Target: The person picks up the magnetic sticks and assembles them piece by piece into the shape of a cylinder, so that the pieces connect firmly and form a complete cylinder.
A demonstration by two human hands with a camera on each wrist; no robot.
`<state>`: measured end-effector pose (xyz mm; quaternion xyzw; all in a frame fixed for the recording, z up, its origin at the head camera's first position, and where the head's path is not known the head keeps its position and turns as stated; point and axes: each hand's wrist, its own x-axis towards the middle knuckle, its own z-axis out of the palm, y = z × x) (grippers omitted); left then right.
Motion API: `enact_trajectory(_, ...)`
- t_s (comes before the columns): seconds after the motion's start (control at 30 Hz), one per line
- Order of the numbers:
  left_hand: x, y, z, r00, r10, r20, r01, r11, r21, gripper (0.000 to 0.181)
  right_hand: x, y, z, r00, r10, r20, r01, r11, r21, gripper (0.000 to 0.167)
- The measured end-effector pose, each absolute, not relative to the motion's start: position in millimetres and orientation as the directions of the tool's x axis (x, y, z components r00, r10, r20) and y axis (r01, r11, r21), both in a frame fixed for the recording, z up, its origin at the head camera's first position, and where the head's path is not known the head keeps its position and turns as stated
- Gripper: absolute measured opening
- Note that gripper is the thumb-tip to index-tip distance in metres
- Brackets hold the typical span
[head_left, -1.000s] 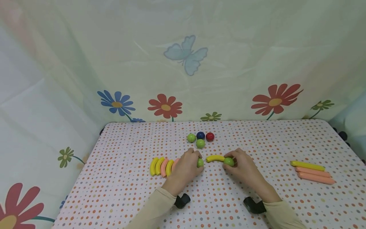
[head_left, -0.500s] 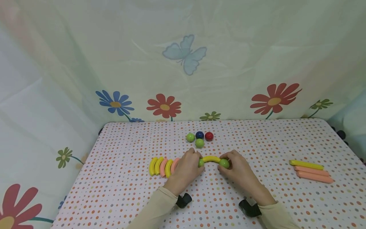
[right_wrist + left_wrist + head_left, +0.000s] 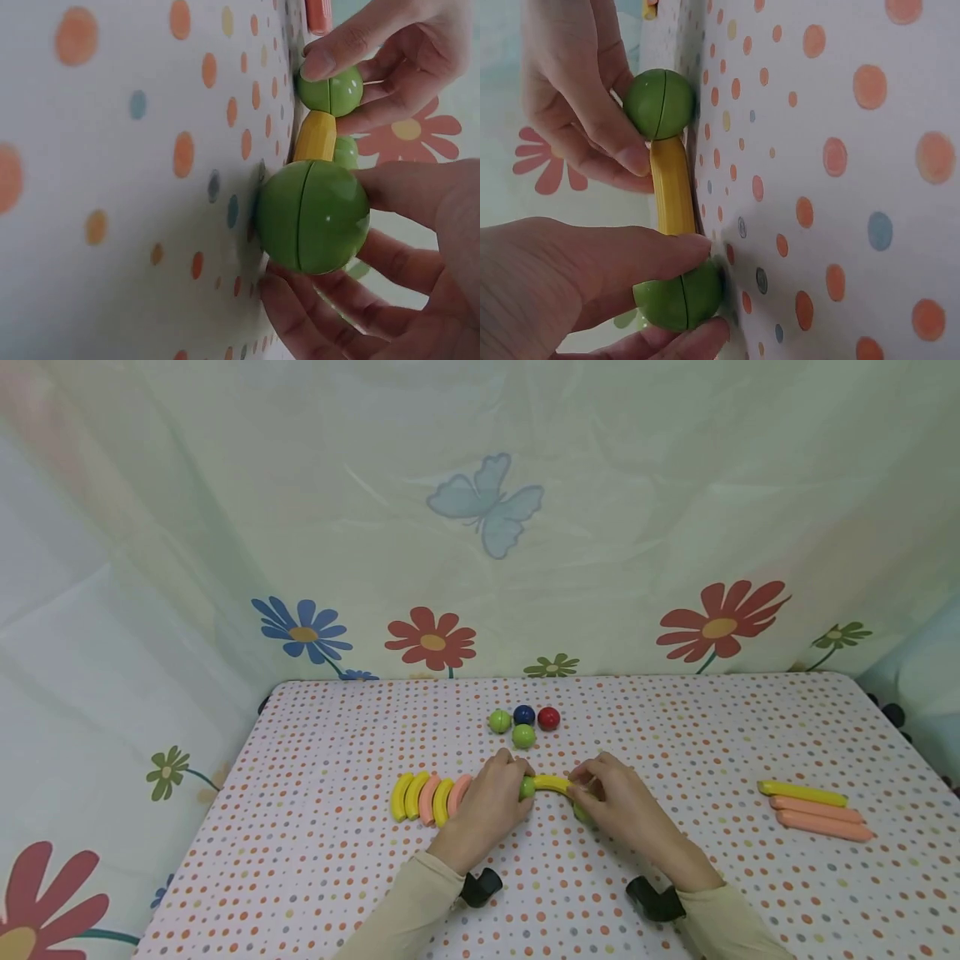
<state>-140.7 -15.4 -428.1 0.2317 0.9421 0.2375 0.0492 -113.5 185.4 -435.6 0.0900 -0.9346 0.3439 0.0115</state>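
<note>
My left hand [image 3: 487, 797] pinches a glossy green ball [image 3: 681, 296] between thumb and fingers on the table. From that ball a curved yellow stick [image 3: 551, 783] runs to the right, touching it. A second green ball [image 3: 315, 217] sits at the stick's right end, partly hidden under my right hand [image 3: 621, 802] in the head view. My right thumb and finger pinch the yellow stick at this end, close beside the second ball. The right wrist view hides those fingertips behind the ball.
Several curved yellow and pink sticks [image 3: 412, 795] lie side by side left of my hands. Further back sit two loose green balls [image 3: 523, 736], a blue ball [image 3: 524, 715] and a red ball [image 3: 549, 718]. Straight yellow and pink sticks [image 3: 821, 821] lie far right on the dotted table [image 3: 712, 718].
My right hand brought its green ball and the yellow stick leftward to the left ball. Its fingers then shifted from the ball to the stick's end; the ball now shows lower. The left hand stayed put.
</note>
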Motion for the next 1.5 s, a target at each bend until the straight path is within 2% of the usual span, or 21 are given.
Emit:
enact_trajectory(0.13,-136.9,-22.7,-428.7,-0.911,0.411,0.027,0.371,0.791,0.487,0.039,-119.0,179.8,-434.6,-0.976,-0.211,0.054,-0.197,0.750,-0.631,0.015)
enact_trajectory(0.27,-132.8,-34.6,-426.1,-0.940,0.334,0.066,0.326,0.826,0.460,0.056,-122.9,174.8,-434.7,-0.975,-0.222,0.025,-0.191,0.770,-0.608,0.017)
enact_trajectory(0.33,-131.7,-40.9,-423.4,-0.951,0.299,0.076,0.301,0.845,0.442,0.060,-123.8,173.2,-435.1,-0.976,-0.216,0.019,-0.185,0.781,-0.597,0.017)
enact_trajectory(0.5,-131.4,-55.7,-420.9,-0.968,0.237,0.079,0.245,0.847,0.471,0.047,-125.2,170.4,-436.1,-0.977,-0.213,0.002,-0.174,0.790,-0.587,0.017)
enact_trajectory(0.67,-130.1,-60.5,-425.2,-0.962,0.250,0.111,0.272,0.833,0.481,0.035,-123.8,174.6,-434.9,-0.983,-0.181,-0.006,-0.143,0.796,-0.588,0.019)
enact_trajectory(0.8,-129.0,-60.1,-427.5,-0.954,0.280,0.108,0.298,0.841,0.452,0.031,-122.5,180.4,-433.8,-0.988,-0.155,-0.017,-0.115,0.798,-0.592,0.021)
enact_trajectory(0.93,-128.3,-58.6,-427.9,-0.958,0.283,0.052,0.277,0.856,0.437,0.033,-120.8,187.2,-433.1,-0.992,-0.127,-0.024,-0.089,0.802,-0.590,0.022)
enact_trajectory(1.07,-127.4,-58.8,-425.2,-0.959,0.282,-0.022,0.240,0.855,0.460,0.036,-120.0,192.0,-433.5,-0.995,-0.092,-0.024,-0.061,0.812,-0.581,0.023)
enact_trajectory(1.17,-125.1,-60.6,-424.1,-0.954,0.298,-0.044,0.238,0.834,0.497,0.028,-120.1,193.2,-434.7,-0.997,-0.077,-0.031,-0.045,0.817,-0.574,0.023)
enact_trajectory(1.3,-122.0,-62.9,-425.2,-0.945,0.328,-0.013,0.271,0.802,0.533,0.015,-120.0,193.1,-435.2,-0.997,-0.068,-0.039,-0.034,0.820,-0.572,0.023)
enact_trajectory(1.5,-125.4,-60.9,-428.1,-0.943,0.333,0.017,0.290,0.793,0.535,0.015,-119.5,192.5,-433.8,-0.997,-0.076,-0.029,-0.045,0.817,-0.575,0.022)
